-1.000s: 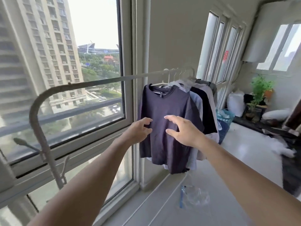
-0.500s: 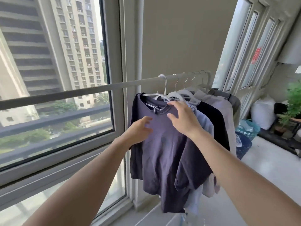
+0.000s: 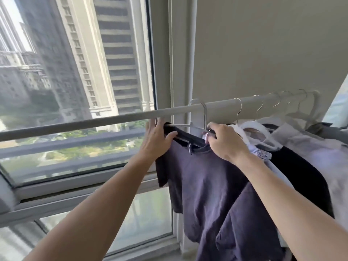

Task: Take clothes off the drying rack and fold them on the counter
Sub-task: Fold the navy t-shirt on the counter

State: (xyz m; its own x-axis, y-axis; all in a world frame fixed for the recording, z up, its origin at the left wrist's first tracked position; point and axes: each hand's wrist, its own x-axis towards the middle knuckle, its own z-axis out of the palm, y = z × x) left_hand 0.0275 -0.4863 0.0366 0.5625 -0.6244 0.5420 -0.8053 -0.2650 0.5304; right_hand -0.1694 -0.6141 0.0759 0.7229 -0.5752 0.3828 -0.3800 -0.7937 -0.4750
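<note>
The window [image 3: 75, 91] fills the space beyond and to the left of the left hand, with tower blocks and trees outside; a plain beige wall [image 3: 263, 53] rises above the right hand. The grey rail [image 3: 94, 121] of the drying rack runs just above both hands, sloping up to the right. The dark blue T-shirt [image 3: 203, 181] hangs from it between and below the two hands, in front of the forearms. A black top [image 3: 301, 176] and a pale garment [image 3: 325, 153] hang to the right of the right hand, on white hangers [image 3: 261, 129].

The left hand [image 3: 157, 140] grasps the T-shirt's left shoulder, its fingers upright behind the cloth and its thumb pressed over the front. The right hand [image 3: 224, 142] is curled over the other shoulder by the collar, gripping cloth and hanger arm together. The metal hanger [image 3: 205, 117] carrying the T-shirt hooks over the rail between the hands; a small label [image 3: 189, 147] dangles inside the collar, just left of the right hand.
</note>
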